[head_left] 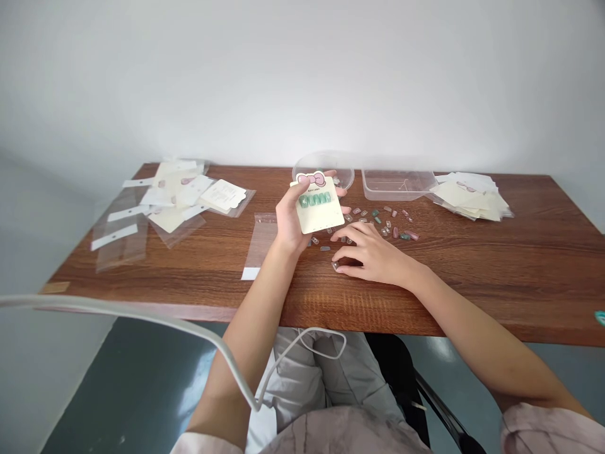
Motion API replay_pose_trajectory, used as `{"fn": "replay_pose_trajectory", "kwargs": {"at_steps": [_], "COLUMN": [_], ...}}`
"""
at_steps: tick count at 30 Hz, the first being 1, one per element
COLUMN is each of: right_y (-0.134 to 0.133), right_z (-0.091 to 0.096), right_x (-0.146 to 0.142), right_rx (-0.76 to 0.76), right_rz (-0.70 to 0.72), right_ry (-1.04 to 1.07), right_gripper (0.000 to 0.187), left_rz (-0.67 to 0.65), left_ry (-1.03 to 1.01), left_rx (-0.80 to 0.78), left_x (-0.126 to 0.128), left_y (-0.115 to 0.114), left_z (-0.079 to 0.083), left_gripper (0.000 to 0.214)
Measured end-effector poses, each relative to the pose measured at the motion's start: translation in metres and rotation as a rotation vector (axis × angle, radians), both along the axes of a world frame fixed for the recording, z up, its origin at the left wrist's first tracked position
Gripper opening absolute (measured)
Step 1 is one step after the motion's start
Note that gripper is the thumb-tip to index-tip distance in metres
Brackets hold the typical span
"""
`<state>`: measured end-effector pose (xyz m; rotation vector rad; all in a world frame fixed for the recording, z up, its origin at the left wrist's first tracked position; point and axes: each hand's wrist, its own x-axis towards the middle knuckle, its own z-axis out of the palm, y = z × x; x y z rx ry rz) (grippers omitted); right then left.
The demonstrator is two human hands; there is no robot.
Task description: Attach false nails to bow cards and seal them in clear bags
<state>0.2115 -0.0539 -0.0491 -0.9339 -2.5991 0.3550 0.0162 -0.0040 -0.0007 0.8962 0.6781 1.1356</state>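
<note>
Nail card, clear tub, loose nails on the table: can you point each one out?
nail card [326,219], head view, on its plain cream lower half.
clear tub [397,192], head view, on its near wall.
loose nails [413,235], head view, on a pinkish one at the scatter's right edge.

The left hand [289,221] holds a cream card [319,205] with a pink bow and a row of green nails above the wooden table [472,277]. The right hand [373,255] rests on the table, fingertips [338,266] touching a loose nail [335,265], near scattered nails [390,222].
</note>
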Motion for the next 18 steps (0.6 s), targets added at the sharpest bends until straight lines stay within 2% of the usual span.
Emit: {"fn": "replay_pose_trajectory", "kwargs": {"at_steps": [14,18], "right_y": [0.0013,0.0002], "right_z": [-0.0066,-0.0083], "right_x": [-0.0057,-0.0077], "right_rx": [0.135,0.242], "right_rz": [0.075,0.109], "right_ry": [0.029,0.073], "right_gripper": [0.015,0.015], "left_rz": [-0.040,-0.033], "left_ry": [-0.092,-0.079], "left_rx": [0.001,0.000], "left_x": [0.0020,0.0025], "left_y": [0.0024,0.0019], "left_z": [-0.0072,-0.0075], "left_gripper": [0.060,0.059]}}
